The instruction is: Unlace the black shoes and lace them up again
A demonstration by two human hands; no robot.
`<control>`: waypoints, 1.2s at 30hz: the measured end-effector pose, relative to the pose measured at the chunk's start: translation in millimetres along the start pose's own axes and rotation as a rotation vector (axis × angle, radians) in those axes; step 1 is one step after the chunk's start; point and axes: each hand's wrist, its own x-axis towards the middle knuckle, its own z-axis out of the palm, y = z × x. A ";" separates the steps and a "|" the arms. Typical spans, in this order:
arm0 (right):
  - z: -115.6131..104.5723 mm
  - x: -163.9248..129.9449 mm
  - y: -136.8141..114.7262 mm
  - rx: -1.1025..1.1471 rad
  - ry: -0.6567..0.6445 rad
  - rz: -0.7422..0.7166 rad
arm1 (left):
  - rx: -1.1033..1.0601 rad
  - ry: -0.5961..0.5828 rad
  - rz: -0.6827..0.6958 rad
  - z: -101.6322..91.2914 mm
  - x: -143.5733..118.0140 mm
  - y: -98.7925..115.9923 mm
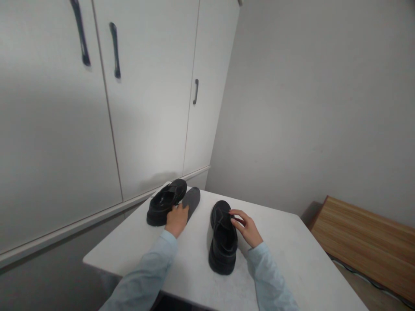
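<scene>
Two black shoes lie on a white table, toes pointing away from me. Between them is a flat dark grey insole [193,198]. My left hand [177,219] is closed over the near part of this insole, beside the left shoe [158,208]; the fingertips are partly hidden. In front of me, the right shoe [223,248] stands upright on its sole with its opening facing up. At its right side, my right hand [247,227] pinches the upper near the tongue between thumb and fingers.
The white table [275,259] reaches to a white cabinet [152,108] with dark handles at the left and back. A grey wall [308,108] rises behind. Beyond the table's right edge is a wood-grain panel [366,242] with a cable [353,271] along it.
</scene>
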 end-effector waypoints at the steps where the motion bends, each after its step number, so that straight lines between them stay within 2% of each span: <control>1: -0.1 -0.1 -0.4 0.000 0.001 0.002 | 0.018 0.029 -0.009 -1.1 -1.6 3.2; 4: -0.1 -0.4 -1.0 -0.006 0.003 0.010 | 0.051 0.095 -0.030 -1.6 -4.2 11.4; 10: 0.2 -0.9 1.2 -0.025 -0.009 0.005 | 0.075 0.100 0.019 -1.2 -3.6 14.4; 13: 0.1 -0.8 1.9 -0.021 -0.004 0.010 | 0.070 0.145 0.043 -8.2 -5.7 17.6; 16: -0.2 -0.7 1.5 -0.020 0.007 0.014 | 0.042 0.210 0.095 -25.2 -13.4 28.9; 18: -0.3 -0.7 1.0 -0.017 0.007 0.014 | -0.020 0.215 0.184 -41.9 -23.2 40.9; 22: -0.6 -0.8 -0.1 -0.010 0.003 0.010 | -0.196 0.140 0.414 -74.2 -55.5 70.0; 24: -1.0 -0.9 -0.7 -0.006 0.002 0.009 | -0.270 0.082 0.509 -81.1 -74.9 84.6; 26: -1.5 -0.8 -1.4 0.000 0.006 0.013 | -0.288 0.029 0.547 -77.9 -92.4 98.2; 28: -2.1 -0.7 -2.0 0.008 0.009 0.018 | -0.274 -0.009 0.566 -65.9 -105.3 110.3; 33: -3.2 -0.4 -2.1 0.022 0.015 0.019 | -0.239 0.042 0.432 -28.2 -116.5 130.2; 36: -3.6 -0.4 -0.5 0.022 0.022 0.020 | -0.214 0.041 0.385 -21.1 -115.3 133.4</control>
